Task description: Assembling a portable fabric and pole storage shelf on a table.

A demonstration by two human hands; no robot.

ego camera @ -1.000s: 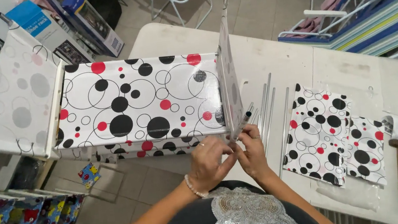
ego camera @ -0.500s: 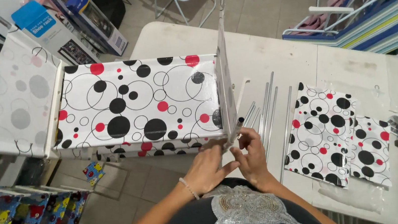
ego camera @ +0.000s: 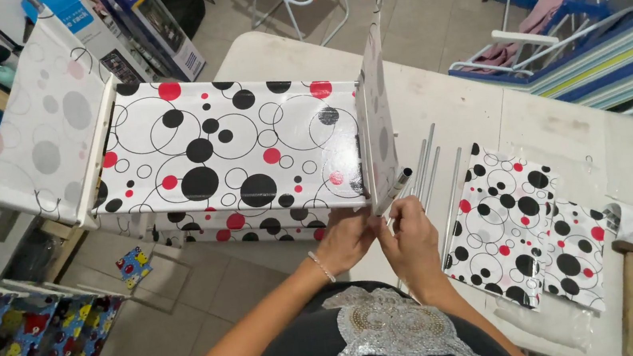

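Left hand [ego camera: 348, 238] and right hand [ego camera: 411, 240] together at the near table edge, fingertips meeting on the lower corner of the upright fabric side panel with grey dots on white [ego camera: 377, 126]. Right-hand fingers pinched on the dark-capped end of a thin silver metal rod [ego camera: 402, 179] at that corner; left-hand fingers pressed to the panel edge beside it, exact grip not discernible. Panel standing on edge, joined to the right end of the wide white fabric shelf printed with black and red circles [ego camera: 225, 153], which overhangs the left side of the white table [ego camera: 486, 113].

Loose silver metal tubes [ego camera: 448, 202] flat on the table just right of the hands. Folded fabric pieces in the same black-and-red circle print [ego camera: 515, 218] beside the tubes. Wooden-handled hammer [ego camera: 629, 284] near the right edge. Blue-and-green striped folding chair [ego camera: 608, 62] beyond the table.
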